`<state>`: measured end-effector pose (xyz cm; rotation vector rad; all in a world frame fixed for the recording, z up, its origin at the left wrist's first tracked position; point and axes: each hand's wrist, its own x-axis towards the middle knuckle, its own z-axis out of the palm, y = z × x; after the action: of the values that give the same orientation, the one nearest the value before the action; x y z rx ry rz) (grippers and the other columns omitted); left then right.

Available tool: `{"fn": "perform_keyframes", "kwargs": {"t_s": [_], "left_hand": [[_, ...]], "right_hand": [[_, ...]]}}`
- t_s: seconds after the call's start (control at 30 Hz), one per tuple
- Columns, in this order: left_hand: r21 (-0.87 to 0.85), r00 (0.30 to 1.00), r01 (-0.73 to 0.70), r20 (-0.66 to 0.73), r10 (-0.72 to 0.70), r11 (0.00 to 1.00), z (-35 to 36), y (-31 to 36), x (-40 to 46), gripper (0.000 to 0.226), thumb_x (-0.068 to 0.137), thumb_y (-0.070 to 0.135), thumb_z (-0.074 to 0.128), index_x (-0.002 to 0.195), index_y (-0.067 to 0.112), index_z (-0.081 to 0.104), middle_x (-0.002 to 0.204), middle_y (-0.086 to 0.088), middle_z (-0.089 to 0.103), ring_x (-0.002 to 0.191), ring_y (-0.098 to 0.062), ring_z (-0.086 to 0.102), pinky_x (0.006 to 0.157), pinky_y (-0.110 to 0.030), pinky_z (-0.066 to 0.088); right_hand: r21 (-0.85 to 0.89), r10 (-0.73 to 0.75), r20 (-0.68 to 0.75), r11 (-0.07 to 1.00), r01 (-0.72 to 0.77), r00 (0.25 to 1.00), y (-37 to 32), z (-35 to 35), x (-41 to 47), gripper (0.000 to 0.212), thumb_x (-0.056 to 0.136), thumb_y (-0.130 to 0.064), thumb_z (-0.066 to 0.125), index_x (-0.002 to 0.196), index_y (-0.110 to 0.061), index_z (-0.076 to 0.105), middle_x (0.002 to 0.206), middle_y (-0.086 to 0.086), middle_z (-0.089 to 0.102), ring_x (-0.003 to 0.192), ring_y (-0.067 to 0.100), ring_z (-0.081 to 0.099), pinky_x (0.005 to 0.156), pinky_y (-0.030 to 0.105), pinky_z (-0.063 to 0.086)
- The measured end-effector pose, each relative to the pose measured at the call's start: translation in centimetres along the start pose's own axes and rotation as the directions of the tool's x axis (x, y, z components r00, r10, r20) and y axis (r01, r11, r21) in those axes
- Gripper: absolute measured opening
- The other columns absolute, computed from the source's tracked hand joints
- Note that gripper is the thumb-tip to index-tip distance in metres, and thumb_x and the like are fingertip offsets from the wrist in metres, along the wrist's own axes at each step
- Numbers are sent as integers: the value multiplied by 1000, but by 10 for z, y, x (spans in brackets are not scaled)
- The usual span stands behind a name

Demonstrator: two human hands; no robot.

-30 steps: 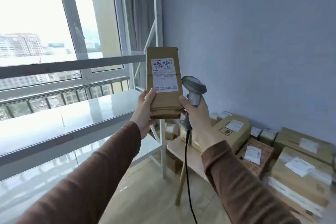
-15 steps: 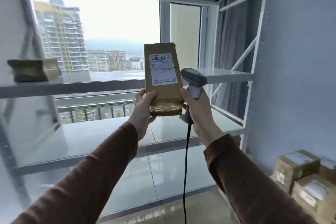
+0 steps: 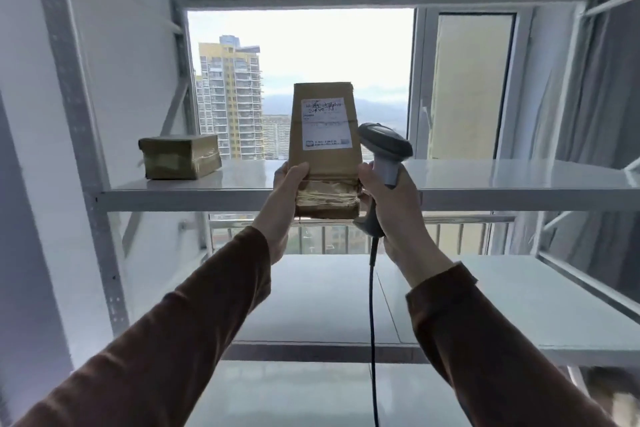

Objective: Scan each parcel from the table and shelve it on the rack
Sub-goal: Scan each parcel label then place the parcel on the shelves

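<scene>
A tall brown parcel with a white label stands upright in front of the rack, label facing me. My left hand grips its lower left edge. My right hand holds a grey barcode scanner by the handle and presses the parcel's lower right edge. The scanner's black cable hangs straight down. The parcel is level with the front edge of the rack's upper shelf.
A second taped brown parcel lies at the left end of the upper shelf. White metal uprights frame the rack. A lower shelf spreads below my hands. A window with high-rise buildings is behind the rack.
My view has swung left from the table of parcels to face the rack squarely. Both hands kept their hold on the parcel and scanner, carrying them toward the upper shelf.
</scene>
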<state>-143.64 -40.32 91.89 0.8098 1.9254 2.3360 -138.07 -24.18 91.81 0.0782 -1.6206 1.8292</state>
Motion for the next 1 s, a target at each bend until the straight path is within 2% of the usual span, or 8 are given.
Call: {"fn": "perform_keyframes", "kwargs": {"t_s": [0.27, 0.37, 0.5, 0.67, 0.73, 0.83, 0.9, 1.0], "left_hand": [[35, 1000, -9, 11, 9, 999, -105, -9, 81, 56, 99, 68, 47, 142, 33, 55, 135, 4, 69, 130, -18, 60, 121, -48, 35], [49, 1000, 4, 29, -5, 999, -151, -14, 113, 77, 87, 82, 51, 148, 34, 51, 145, 4, 63, 137, -19, 55, 123, -50, 32], [60, 997, 44, 63, -48, 997, -209, -22, 160, 107, 63, 99, 59, 153, 43, 44, 154, 9, 54, 144, -20, 47, 124, -52, 27], [74, 990, 109, 82, -115, 991, -252, -31, 208, 126, 56, 98, 66, 160, 35, 33, 156, 9, 52, 142, -16, 50, 124, -46, 31], [104, 990, 78, 105, -89, 991, -256, -30, 214, 110, 72, 84, 71, 157, 24, 37, 146, 7, 61, 133, -13, 59, 117, -40, 41], [150, 994, -23, 110, 6, 988, -262, -41, 229, 46, 93, 44, 75, 132, 22, 63, 120, 2, 77, 113, -17, 72, 104, -39, 55], [171, 995, -40, 95, 24, 984, -265, -49, 242, 37, 89, 34, 78, 121, 19, 70, 114, -4, 78, 111, -26, 73, 103, -47, 56], [228, 999, -26, 34, 19, 973, -272, -62, 263, 51, 72, 46, 78, 114, 18, 72, 108, -4, 80, 105, -28, 75, 101, -51, 56]], "right_hand": [[64, 0, 45, 998, -3, 999, 43, 106, 62, 29, 95, -28, 72, 117, -11, 62, 95, 6, 65, 78, 18, 63, 63, 31, 53], [79, 13, 42, 997, -17, 999, 59, 149, 79, 26, 98, -22, 69, 119, -9, 62, 98, 4, 73, 74, 10, 73, 63, 24, 59], [31, 29, -9, 999, -29, 1000, 80, 204, 103, 29, 93, -32, 74, 115, -14, 66, 116, 16, 72, 105, 31, 73, 92, 54, 59], [29, 45, -46, 999, -44, 998, 93, 251, 129, 36, 88, -36, 76, 113, -12, 68, 116, 22, 72, 103, 40, 72, 85, 68, 56], [9, 41, -64, 999, -41, 997, 98, 262, 140, 39, 85, -37, 77, 111, -9, 68, 116, 24, 71, 104, 43, 71, 87, 67, 56], [-4, 48, -70, 999, -49, 996, 105, 274, 154, 47, 80, -40, 78, 111, -6, 67, 117, 28, 69, 107, 46, 69, 90, 67, 54], [-27, 55, -67, 998, -57, 996, 109, 279, 162, 39, 83, -37, 78, 108, -8, 68, 108, 25, 73, 103, 45, 71, 93, 64, 55], [-37, 66, -45, 997, -68, 997, 114, 283, 175, 20, 94, -29, 74, 102, -12, 67, 93, 12, 72, 84, 30, 72, 87, 52, 59]]}}
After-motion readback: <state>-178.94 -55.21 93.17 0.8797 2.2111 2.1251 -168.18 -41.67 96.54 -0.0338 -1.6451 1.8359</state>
